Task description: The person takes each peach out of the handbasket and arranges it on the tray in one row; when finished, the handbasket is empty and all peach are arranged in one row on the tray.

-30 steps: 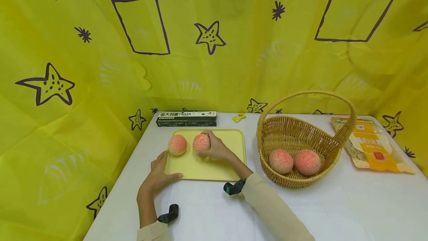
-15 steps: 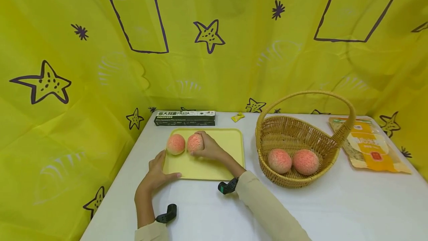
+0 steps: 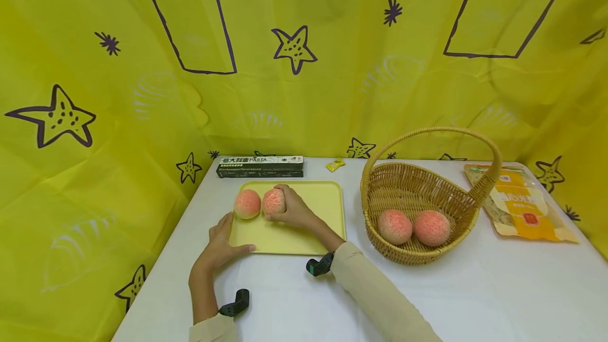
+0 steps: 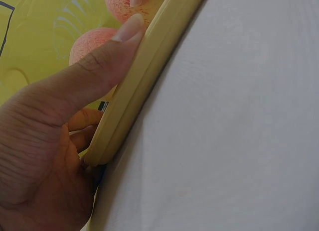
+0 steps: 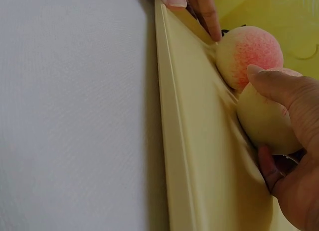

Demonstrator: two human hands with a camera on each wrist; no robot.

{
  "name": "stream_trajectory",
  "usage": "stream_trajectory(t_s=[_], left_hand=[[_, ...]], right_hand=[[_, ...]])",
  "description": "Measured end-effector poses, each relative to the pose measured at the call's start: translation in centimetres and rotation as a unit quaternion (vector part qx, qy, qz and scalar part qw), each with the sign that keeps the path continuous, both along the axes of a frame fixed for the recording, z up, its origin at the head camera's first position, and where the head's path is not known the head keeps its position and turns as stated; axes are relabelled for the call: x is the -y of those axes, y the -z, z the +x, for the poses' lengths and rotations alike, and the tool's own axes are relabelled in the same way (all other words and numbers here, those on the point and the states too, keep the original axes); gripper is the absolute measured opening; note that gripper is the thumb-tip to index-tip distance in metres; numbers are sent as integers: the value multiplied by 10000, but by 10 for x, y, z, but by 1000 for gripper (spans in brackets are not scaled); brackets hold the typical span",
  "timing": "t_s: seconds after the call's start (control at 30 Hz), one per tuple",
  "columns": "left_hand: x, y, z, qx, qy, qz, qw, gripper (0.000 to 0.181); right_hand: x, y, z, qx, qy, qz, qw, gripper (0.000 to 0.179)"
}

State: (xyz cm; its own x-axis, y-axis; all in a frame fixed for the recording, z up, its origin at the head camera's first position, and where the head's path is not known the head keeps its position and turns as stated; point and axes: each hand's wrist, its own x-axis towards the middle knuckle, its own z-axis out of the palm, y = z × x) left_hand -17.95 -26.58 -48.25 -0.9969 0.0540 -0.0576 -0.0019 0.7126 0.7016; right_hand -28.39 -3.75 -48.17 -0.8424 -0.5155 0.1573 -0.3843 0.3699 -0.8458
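Observation:
A yellow tray (image 3: 296, 239) lies on the table with two peaches at its left end. My right hand (image 3: 295, 210) grips one pink-and-cream peach (image 3: 273, 202), close over the tray and right beside the other peach (image 3: 247, 205). The right wrist view shows my thumb and fingers around the held peach (image 5: 264, 119). My left hand (image 3: 219, 246) holds the tray's near left corner, thumb on the front rim and fingers along the left side. In the left wrist view the thumb (image 4: 94, 69) lies on the tray's rim (image 4: 144, 66).
To the right stands a wicker basket (image 3: 404, 176) with a tall handle and two more peaches (image 3: 413, 227). An orange-and-clear food packet (image 3: 527, 207) lies beyond it. Behind the tray are a dark pasta box (image 3: 260, 168) and a small yellow wrapped sweet (image 3: 335, 164). A yellow patterned curtain encloses the table.
My right hand has moved left with its peach, closing the gap to the other peach on the tray. The left hand stays at the tray's corner. The head view has shifted slightly.

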Motion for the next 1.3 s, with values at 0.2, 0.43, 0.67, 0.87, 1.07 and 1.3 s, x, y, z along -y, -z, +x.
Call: stream_trajectory(t_s=[0.2, 0.43, 0.67, 0.87, 1.07, 1.3], left_hand=[[0, 0, 0, -20, 8, -4, 10000, 116], [0, 0, -2, -4, 15, 77, 10000, 115], [1, 1, -1, 15, 14, 45, 10000, 116], [1, 1, -1, 40, -3, 40, 10000, 117], [1, 2, -1, 37, -13, 5, 10000, 117], [-1, 0, -1, 113, -46, 52, 9999, 117]], right_hand=[[-2, -1, 1, 87, -68, 11, 9999, 86], [-4, -2, -2, 106, -171, 42, 9998, 84], [-4, -3, -3, 92, -278, 77, 9995, 84], [-4, -3, -2, 221, -322, 66, 9992, 83], [-5, -6, 0, 355, -427, 40, 9984, 87], [-7, -8, 1, 548, -373, 198, 9976, 92]])
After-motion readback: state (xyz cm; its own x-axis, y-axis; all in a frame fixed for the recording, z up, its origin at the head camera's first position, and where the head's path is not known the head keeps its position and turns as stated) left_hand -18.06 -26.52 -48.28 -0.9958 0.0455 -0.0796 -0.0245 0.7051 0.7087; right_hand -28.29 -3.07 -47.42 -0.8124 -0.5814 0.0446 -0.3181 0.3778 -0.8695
